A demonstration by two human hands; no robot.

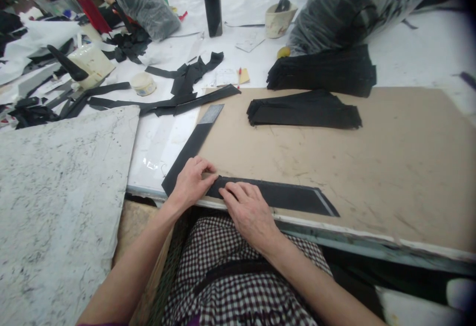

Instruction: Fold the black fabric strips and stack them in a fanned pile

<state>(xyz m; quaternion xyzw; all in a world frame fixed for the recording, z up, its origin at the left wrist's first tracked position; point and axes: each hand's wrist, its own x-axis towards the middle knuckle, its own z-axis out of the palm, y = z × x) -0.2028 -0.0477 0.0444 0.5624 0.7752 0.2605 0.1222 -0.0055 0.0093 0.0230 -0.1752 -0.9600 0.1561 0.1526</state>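
Observation:
A long black fabric strip (275, 194) lies along the near edge of a tan cardboard board (375, 167), its far end cut at an angle with a grey edge. A second black strip (191, 145) with a grey tip runs up and away, meeting the first in a V. My left hand (192, 183) pinches the fabric where the strips meet. Just beside it, my right hand (248, 214) has its fingers pressed on the long strip. Folded stacks of black fabric (305, 111) lie on the board beyond.
A speckled white board (63, 207) fills the left side. Loose black strips (178, 102), a tape roll (143, 84), plastic-wrapped bundles (345, 8) and a cream container (278, 21) cover the white table. My checked clothing shows below the table edge.

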